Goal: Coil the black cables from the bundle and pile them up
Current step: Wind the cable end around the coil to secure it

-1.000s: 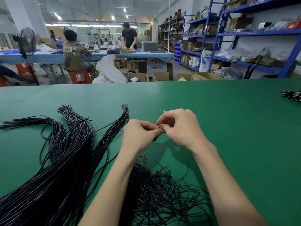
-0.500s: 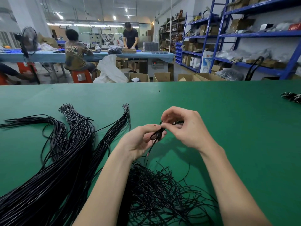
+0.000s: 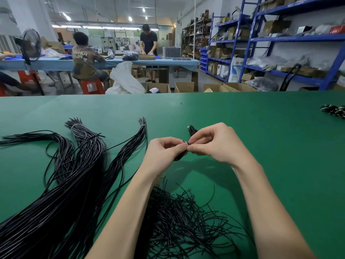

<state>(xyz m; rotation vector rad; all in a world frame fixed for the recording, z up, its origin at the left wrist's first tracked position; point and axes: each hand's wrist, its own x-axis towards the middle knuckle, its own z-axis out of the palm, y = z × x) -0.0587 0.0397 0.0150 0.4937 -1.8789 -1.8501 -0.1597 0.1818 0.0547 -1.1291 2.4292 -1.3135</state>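
A long bundle of black cables (image 3: 78, 174) fans across the left of the green table (image 3: 280, 156), its ends tied with thin bands. A tangle of short black ties (image 3: 179, 219) lies below my wrists. My left hand (image 3: 164, 154) and my right hand (image 3: 214, 143) meet above the table and pinch one small coiled black cable (image 3: 192, 131) between their fingertips. Part of the coil pokes out above my right fingers and part shows below my left fingers; the rest is hidden.
A small pile of coiled black cables (image 3: 334, 110) lies at the table's far right edge. Beyond the table stand cardboard boxes (image 3: 184, 86), blue shelving (image 3: 280, 38) and a blue worktable (image 3: 112, 61) where people work.
My hands have closed together again over the small coil, with its end now sticking up behind my right fingers. The loose tail that hung below my left hand half a second ago is gone.
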